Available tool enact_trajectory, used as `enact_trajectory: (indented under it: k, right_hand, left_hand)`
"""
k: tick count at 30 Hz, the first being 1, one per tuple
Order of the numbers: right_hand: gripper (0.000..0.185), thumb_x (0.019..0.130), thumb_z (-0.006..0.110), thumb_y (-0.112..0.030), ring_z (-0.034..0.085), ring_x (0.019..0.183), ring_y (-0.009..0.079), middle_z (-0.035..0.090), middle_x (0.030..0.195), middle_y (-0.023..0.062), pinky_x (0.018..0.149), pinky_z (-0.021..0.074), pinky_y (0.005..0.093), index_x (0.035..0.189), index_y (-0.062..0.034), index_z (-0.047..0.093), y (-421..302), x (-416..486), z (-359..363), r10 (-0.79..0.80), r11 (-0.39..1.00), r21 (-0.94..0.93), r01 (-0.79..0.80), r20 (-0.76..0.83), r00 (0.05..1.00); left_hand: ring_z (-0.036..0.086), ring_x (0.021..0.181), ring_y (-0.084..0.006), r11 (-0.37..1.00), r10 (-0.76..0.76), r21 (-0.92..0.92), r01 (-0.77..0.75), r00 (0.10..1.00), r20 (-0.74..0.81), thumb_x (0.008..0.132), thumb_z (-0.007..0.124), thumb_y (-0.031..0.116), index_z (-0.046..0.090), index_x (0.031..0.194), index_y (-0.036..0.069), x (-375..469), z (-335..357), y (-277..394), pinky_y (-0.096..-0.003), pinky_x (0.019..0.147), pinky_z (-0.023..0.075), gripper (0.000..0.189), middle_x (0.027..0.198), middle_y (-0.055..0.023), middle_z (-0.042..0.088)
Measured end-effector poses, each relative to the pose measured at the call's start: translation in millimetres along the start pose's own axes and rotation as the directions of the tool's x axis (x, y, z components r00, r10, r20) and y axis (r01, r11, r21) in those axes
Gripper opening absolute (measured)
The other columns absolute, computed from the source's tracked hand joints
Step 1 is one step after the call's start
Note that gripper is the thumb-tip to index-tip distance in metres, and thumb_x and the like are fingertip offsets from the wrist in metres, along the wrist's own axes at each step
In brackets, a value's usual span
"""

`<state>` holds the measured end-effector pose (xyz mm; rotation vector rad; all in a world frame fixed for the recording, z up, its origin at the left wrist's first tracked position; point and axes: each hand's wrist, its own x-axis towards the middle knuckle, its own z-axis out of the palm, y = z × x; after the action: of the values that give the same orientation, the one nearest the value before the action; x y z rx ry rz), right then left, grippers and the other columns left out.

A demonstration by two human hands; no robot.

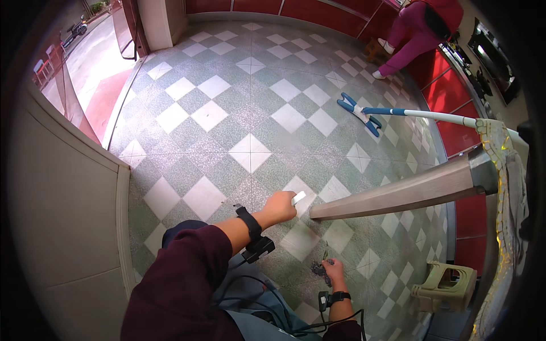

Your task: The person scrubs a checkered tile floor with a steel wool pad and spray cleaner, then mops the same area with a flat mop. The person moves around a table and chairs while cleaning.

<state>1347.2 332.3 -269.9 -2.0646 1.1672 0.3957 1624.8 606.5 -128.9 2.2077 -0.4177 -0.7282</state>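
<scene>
My left hand (279, 207) is closed in a fist above the tiled floor (251, 152), and a short white object (299, 197) sticks out of it. What this object is cannot be made out. Lower down, my right hand (334, 272) is at floor level with its fingers pinched on a dark, speckled clump (318, 268). A thin greenish strand (326, 254) rises beside those fingertips. Both wrists wear black straps with small devices and cables. Just right of my left hand stands the foot of a metal table leg (324, 212).
A mop or squeegee with a blue-and-white head (360, 111) leans at the right. A beige plastic stool (445, 285) stands lower right, near a table with a patterned cloth (497, 192). At the far right, a person (416, 36) stands by red cabinets (324, 18). An open doorway (102, 64) is upper left.
</scene>
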Motion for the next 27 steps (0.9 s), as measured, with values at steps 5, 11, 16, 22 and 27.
enact_trajectory:
  k: [5, 11, 16, 22, 27]
  right_hand:
    - [0.038, 0.083, 0.076, -0.024, 0.064, 0.081, 0.0187, 0.070, 0.093, 0.0108, 0.073, 0.0500, 0.0378, 0.107, 0.0052, 0.067, -47.2, -10.9, 5.3, 0.059, 0.991, 0.125, -0.043, -0.133, 0.989]
    - [0.028, 0.085, 0.074, -0.021, 0.062, 0.079, 0.0164, 0.068, 0.087, 0.0069, 0.072, 0.0485, 0.0363, 0.097, 0.0036, 0.067, -76.3, -71.1, 6.5, 0.142, 0.954, 0.289, -0.079, -0.203, 0.969]
    - [0.031, 0.080, 0.078, -0.026, 0.066, 0.081, 0.0235, 0.071, 0.088, 0.0124, 0.077, 0.0512, 0.0378, 0.094, 0.0010, 0.071, -119.0, -132.2, -1.9, 0.101, 0.961, 0.273, -0.042, -0.206, 0.973]
    - [0.028, 0.078, 0.080, -0.026, 0.064, 0.071, 0.0151, 0.070, 0.078, 0.0067, 0.072, 0.0525, 0.0328, 0.090, -0.0024, 0.073, -243.8, -218.5, -52.9, -0.099, 0.979, 0.174, 0.109, -0.068, 0.993]
    - [0.030, 0.077, 0.080, -0.026, 0.065, 0.070, 0.0134, 0.071, 0.078, 0.0071, 0.068, 0.0529, 0.0312, 0.090, -0.0007, 0.074, -385.4, -249.1, -103.9, -0.293, 0.953, 0.075, 0.294, -0.021, 0.956]
  left_hand:
    - [0.064, 0.098, -0.0435, 0.984, 0.050, -0.163, -0.067, 0.993, -0.107, 0.083, 0.067, 0.018, 0.052, 0.134, 0.012, -58.6, -25.1, 51.0, -0.0499, 0.085, 0.0510, 0.054, 0.105, -0.0237, 0.068]
    - [0.063, 0.100, -0.0462, 0.915, -0.141, -0.398, 0.066, 0.977, -0.163, 0.083, 0.069, 0.016, 0.042, 0.143, 0.015, -112.2, -45.4, 89.7, -0.0505, 0.085, 0.0514, 0.066, 0.111, -0.0256, 0.066]
    - [0.065, 0.095, -0.0460, 0.844, -0.245, -0.533, 0.060, 0.927, -0.285, 0.087, 0.066, 0.020, 0.042, 0.146, 0.019, -143.2, -60.5, 75.1, -0.0481, 0.082, 0.0521, 0.064, 0.111, -0.0257, 0.066]
    - [0.069, 0.100, -0.0352, 0.827, -0.202, -0.561, -0.045, 0.907, -0.370, 0.086, 0.070, 0.015, 0.042, 0.147, 0.016, -220.7, -156.1, 58.8, -0.0398, 0.084, 0.0540, 0.067, 0.111, -0.0217, 0.069]
    - [0.069, 0.099, -0.0331, 0.874, -0.288, -0.478, 0.086, 0.883, -0.369, 0.083, 0.072, 0.014, 0.043, 0.146, 0.017, -295.2, -285.2, 80.8, -0.0386, 0.084, 0.0539, 0.069, 0.109, -0.0185, 0.071]
